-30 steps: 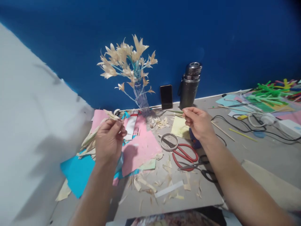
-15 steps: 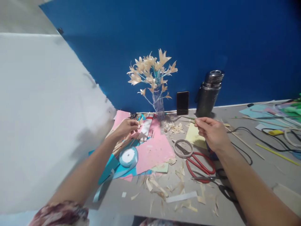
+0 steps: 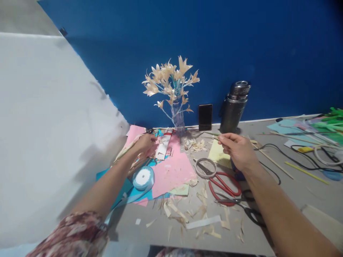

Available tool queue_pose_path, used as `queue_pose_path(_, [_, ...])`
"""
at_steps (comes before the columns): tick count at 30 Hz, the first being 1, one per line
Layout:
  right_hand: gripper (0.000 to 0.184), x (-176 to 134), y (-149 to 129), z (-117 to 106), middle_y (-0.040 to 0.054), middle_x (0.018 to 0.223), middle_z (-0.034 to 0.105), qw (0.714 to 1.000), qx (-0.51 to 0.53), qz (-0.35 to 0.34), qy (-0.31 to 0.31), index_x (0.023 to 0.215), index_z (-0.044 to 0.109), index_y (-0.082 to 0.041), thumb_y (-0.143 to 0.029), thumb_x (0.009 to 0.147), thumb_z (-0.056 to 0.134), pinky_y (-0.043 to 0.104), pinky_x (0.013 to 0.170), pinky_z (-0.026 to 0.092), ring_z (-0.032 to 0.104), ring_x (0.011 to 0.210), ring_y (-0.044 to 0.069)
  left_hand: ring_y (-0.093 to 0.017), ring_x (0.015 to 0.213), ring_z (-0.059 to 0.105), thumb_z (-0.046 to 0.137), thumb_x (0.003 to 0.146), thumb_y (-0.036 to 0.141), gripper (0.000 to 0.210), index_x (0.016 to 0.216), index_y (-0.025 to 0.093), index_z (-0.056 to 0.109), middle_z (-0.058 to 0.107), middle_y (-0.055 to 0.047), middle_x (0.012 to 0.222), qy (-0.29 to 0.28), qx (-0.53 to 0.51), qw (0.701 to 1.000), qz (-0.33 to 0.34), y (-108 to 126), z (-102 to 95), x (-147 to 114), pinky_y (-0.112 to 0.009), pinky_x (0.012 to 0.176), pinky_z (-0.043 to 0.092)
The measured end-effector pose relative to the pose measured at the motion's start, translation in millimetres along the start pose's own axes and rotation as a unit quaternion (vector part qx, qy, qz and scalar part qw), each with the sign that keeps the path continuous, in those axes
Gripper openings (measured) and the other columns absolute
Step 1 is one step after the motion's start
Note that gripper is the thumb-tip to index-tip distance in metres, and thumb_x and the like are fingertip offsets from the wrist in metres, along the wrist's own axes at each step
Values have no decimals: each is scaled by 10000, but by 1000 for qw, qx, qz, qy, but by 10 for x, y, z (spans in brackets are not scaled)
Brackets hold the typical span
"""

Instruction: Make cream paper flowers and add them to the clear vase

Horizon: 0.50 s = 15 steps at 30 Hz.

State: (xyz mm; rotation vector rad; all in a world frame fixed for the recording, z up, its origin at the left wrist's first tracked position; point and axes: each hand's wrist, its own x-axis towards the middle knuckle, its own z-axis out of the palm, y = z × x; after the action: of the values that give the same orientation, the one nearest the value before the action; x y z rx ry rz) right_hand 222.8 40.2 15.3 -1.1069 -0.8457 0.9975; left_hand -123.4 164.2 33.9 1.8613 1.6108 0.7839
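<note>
My right hand (image 3: 238,150) pinches a thin greenish stem (image 3: 210,135) between thumb and fingertips, above the yellow paper (image 3: 218,153). My left hand (image 3: 146,143) reaches over the pile at the left, its fingers drawn together; whatever they hold is too small to make out. Beside it lie a white strip with a red band (image 3: 164,144) and pink paper (image 3: 174,175). A spool of pale blue ribbon (image 3: 143,178) sits nearer, below my left wrist. Behind both hands, cream-coloured artificial flowers (image 3: 168,76) on blue stems stand in a clear vase (image 3: 179,117).
Red-handled scissors (image 3: 227,184), black-handled scissors (image 3: 253,214) and a tape roll (image 3: 205,167) lie left of my right forearm. A phone (image 3: 205,117) and a steel flask (image 3: 234,107) stand against the blue wall. Cream scraps (image 3: 198,144) and black cord (image 3: 270,145) are scattered about.
My left hand has shifted slightly left and farther back over the pile, and more sleeve shows. My right hand keeps its pinch on the stem. The view has moved a little.
</note>
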Motion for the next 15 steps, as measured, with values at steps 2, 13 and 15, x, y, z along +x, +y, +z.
queue_pose_path(2, [248, -1, -7, -3, 16, 630, 643, 1000, 3, -3, 4, 732, 704, -162, -366, 650, 818, 201, 389, 285, 374, 457, 58, -158, 661, 535, 615, 661, 142, 74, 609, 155, 666, 642, -2, 626, 37, 44, 998, 20, 83, -111, -50, -249, 638, 346])
queue_pose_path(13, [167, -13, -24, 21, 17, 640, 655, 1000, -1, -10, 3, 709, 704, -167, -294, 652, 796, 189, 383, 290, 406, 467, 58, -137, 604, 488, 432, 920, 315, 302, 660, 192, 526, 512, 18, 595, -61, 82, 981, 165, 596, 254, -1040, -255, 595, 382])
queue_pose_path(15, [148, -24, -30, 24, 13, 636, 654, 1000, -6, -18, 0, 705, 703, -169, -282, 663, 788, 190, 380, 291, 401, 459, 54, -144, 653, 545, 430, 905, 240, 206, 854, 191, 623, 611, 7, 689, -156, 83, 971, 162, 629, 436, -1155, -255, 617, 404])
